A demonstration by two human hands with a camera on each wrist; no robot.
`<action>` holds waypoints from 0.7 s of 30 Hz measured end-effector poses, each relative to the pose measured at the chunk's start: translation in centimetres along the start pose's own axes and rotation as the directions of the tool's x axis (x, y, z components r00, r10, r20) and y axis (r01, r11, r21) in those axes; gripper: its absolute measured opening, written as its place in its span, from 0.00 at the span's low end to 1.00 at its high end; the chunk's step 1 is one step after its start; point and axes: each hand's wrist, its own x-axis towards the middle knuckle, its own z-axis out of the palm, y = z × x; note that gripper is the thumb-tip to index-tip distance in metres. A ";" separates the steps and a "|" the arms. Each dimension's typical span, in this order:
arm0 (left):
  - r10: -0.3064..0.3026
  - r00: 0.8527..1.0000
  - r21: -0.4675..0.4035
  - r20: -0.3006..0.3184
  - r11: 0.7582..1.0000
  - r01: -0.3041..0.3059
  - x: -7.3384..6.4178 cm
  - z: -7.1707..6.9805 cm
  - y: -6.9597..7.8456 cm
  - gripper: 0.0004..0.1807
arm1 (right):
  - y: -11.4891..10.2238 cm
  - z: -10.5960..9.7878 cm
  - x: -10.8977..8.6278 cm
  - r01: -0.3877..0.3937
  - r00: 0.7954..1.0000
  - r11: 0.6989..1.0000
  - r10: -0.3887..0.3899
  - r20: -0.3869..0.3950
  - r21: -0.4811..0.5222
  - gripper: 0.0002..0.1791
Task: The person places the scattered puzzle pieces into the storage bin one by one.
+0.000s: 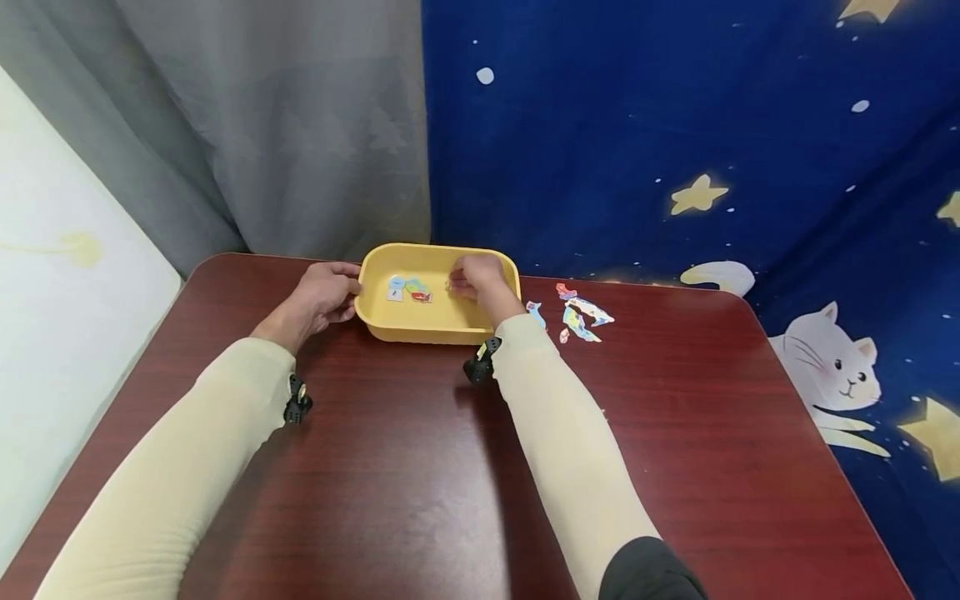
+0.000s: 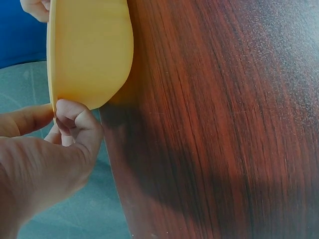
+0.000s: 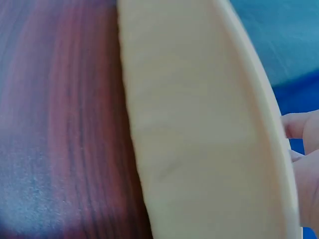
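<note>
A shallow yellow plastic tub [image 1: 420, 335] stands at the back of the table. My left hand [image 1: 324, 293] pinches its left rim between thumb and fingers; the left wrist view shows this left hand [image 2: 60, 144] close up. My right hand [image 1: 477, 277] reaches over the front wall into the tub's right half, fingers pointing down and left. I cannot tell whether its fingertips hold something. Left of them, on the tub floor, lie small flat paper cutouts: a red one [image 1: 422, 297], a blue one [image 1: 397, 283] and a white square with a dark mark [image 1: 394, 295].
Right of the tub, several colourful paper cutouts [image 1: 587, 311] lie on the dark red wooden table [image 1: 420, 467]. Behind the table hang a grey curtain [image 1: 315, 125] and a blue curtain [image 1: 600, 142] with stars and a cat. A white wall [image 1: 67, 283] borders the left.
</note>
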 end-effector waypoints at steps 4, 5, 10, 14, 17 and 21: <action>0.000 1.000 0.009 0.000 1.000 0.000 -0.2 -0.1 0.1 0.25 | -0.2 -1.1 0.1 -0.007 1.000 0.999 0.007 -0.004 0.048 0.16; 0.000 1.000 0.012 0.000 1.000 0.000 -0.3 0.0 0.1 0.25 | -0.2 -1.4 0.0 -0.007 1.000 0.998 0.007 0.001 0.055 0.16; -0.006 1.000 0.013 0.004 1.000 0.006 -0.3 0.0 0.1 0.25 | -0.5 -2.2 -0.4 0.013 1.000 0.999 -0.014 0.020 0.047 0.17; -0.012 1.000 0.017 0.007 1.000 0.012 -0.3 0.0 0.1 0.25 | -0.8 -2.8 -0.8 0.030 0.998 0.999 -0.032 0.061 0.038 0.19; -0.013 1.000 0.017 0.014 1.000 0.012 -0.3 0.1 0.1 0.26 | -1.1 -3.4 -1.1 0.039 0.996 0.998 -0.042 0.083 0.046 0.19; -0.012 1.000 0.009 0.020 1.000 0.012 -0.4 0.2 0.2 0.26 | -1.4 -4.3 -1.6 0.041 0.995 0.998 -0.046 0.091 0.057 0.20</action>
